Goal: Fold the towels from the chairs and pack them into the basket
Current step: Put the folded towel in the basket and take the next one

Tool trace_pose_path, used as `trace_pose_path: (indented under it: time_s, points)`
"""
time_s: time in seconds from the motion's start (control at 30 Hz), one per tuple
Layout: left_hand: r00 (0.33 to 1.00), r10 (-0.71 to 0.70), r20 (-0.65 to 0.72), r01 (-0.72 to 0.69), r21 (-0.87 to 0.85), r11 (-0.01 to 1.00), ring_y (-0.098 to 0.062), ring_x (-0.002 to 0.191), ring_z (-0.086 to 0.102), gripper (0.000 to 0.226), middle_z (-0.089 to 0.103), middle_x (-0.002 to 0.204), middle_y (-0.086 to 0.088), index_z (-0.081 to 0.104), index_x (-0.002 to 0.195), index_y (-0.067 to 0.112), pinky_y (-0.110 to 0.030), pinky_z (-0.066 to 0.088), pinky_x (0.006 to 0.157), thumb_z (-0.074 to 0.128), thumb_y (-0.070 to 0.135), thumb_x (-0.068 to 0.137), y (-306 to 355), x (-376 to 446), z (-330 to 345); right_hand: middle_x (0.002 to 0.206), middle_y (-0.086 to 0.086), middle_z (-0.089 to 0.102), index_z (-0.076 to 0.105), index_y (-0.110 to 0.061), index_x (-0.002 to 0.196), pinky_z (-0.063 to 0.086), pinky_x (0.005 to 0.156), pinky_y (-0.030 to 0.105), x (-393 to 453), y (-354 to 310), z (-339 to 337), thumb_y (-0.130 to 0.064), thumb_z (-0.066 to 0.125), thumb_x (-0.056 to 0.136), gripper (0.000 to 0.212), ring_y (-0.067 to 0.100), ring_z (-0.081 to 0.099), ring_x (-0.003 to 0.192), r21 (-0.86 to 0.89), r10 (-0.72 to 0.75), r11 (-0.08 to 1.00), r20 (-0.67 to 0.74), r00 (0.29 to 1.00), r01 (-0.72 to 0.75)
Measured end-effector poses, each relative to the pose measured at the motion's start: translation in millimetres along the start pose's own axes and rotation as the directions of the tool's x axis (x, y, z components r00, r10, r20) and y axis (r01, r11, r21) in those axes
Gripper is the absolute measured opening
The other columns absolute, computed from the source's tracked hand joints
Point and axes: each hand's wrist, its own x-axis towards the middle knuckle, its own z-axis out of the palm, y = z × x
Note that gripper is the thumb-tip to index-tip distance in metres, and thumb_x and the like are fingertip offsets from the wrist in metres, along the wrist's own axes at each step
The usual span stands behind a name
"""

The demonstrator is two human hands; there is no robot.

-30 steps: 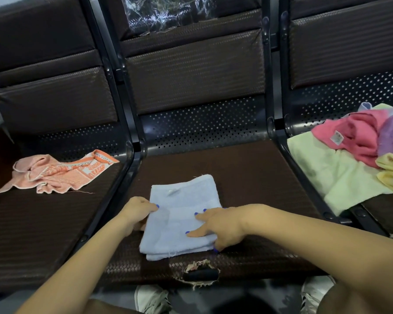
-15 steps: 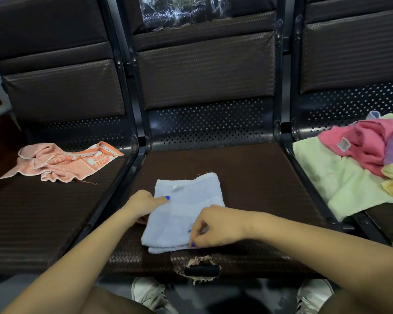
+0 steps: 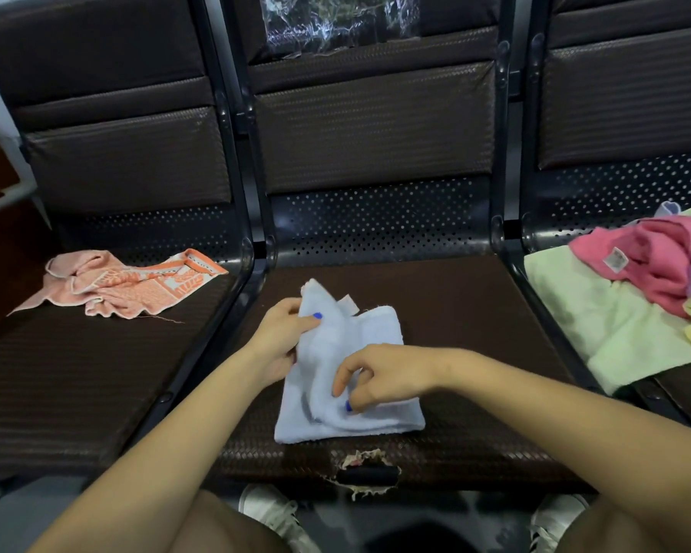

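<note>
Pinching the light blue towel (image 3: 372,345) on the middle chair seat (image 3: 455,297): left hand (image 3: 282,337) gripping its raised far-left corner, right hand (image 3: 376,375) closed on a near fold.

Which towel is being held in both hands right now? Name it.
The light blue terry towel on the middle seat: the left hand lifts its left edge and the right hand pinches its near part. The orange patterned towel and the right-seat pile lie untouched.
</note>
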Motion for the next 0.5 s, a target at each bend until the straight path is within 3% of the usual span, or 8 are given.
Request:
trace_pose_path:
  time_s: [0.1,0.17,0.23,0.3,0.4,0.5]
  points:
    - [0.99,-0.109,0.087,0.123,-0.177,0.976,-0.026,0.088,0.066,0.016,0.066,0.103,-0.016,0.057,0.109,0.005,-0.038,0.056,0.069,0.052,0.002,0.094,-5.4,-1.7,-7.2,0.073,-0.003,0.067,0.063,-0.012,0.099,0.051,0.084,0.027,-3.4,3.8,-7.7,-0.015,0.055,0.091,0.011,0.009,0.062,0.075,0.075,-0.021,0.997,0.009,1.0,0.02]
    - [0.961,-0.232,0.148,0.25,-0.12,0.961,-0.026,0.086,0.067,0.019,0.069,0.098,-0.017,0.059,0.112,-0.001,-0.038,0.057,0.072,0.05,0.001,0.095,-17.0,-1.9,-19.5,0.072,0.002,0.068,0.06,-0.017,0.085,0.05,0.083,0.028,-5.5,6.5,-6.4,-0.016,0.056,0.091,0.007,0.012,0.062,0.075,0.085,-0.022,0.996,0.004,1.0,0.022]
    - [0.933,-0.305,0.193,0.307,0.018,0.951,-0.024,0.086,0.068,0.022,0.071,0.097,-0.014,0.061,0.113,0.0,-0.035,0.058,0.069,0.055,0.003,0.093,-24.9,-4.0,-29.8,0.074,0.005,0.069,0.056,-0.019,0.082,0.046,0.072,0.025,-4.7,8.1,0.3,-0.02,0.06,0.089,0.008,0.012,0.059,0.069,0.003,-0.026,1.0,-0.017,1.0,0.026]
    - [0.915,-0.319,0.247,0.311,0.072,0.948,-0.022,0.086,0.067,0.02,0.072,0.095,-0.01,0.061,0.112,0.006,-0.032,0.059,0.064,0.056,0.005,0.092,-24.3,-6.5,-36.2,0.08,0.004,0.067,0.054,-0.021,0.092,0.041,0.063,0.024,-2.2,7.7,7.3,-0.026,0.063,0.088,0.012,0.012,0.056,0.069,-0.15,-0.039,0.988,-0.034,0.999,0.033]
    - [0.864,-0.275,0.422,0.254,0.107,0.961,-0.027,0.103,0.066,0.03,0.069,0.113,-0.01,0.056,0.12,0.018,-0.04,0.058,0.077,0.054,0.004,0.093,-19.0,-8.2,-41.7,0.083,-0.003,0.056,0.042,-0.028,0.125,0.036,0.064,0.028,3.3,6.1,15.6,-0.046,0.065,0.084,0.05,0.016,0.051,0.077,-0.415,-0.057,0.909,-0.054,0.997,0.029]
    - [0.887,-0.228,0.402,0.204,0.102,0.974,-0.031,0.108,0.064,0.042,0.066,0.119,-0.013,0.05,0.126,0.019,-0.045,0.056,0.082,0.053,-0.005,0.091,-20.8,-5.3,-39.7,0.09,-0.002,0.056,0.025,-0.029,0.14,0.041,0.071,0.034,6.9,3.0,23.4,-0.058,0.063,0.081,0.076,0.022,0.053,0.084,-0.566,-0.097,0.824,-0.11,0.989,0.018]
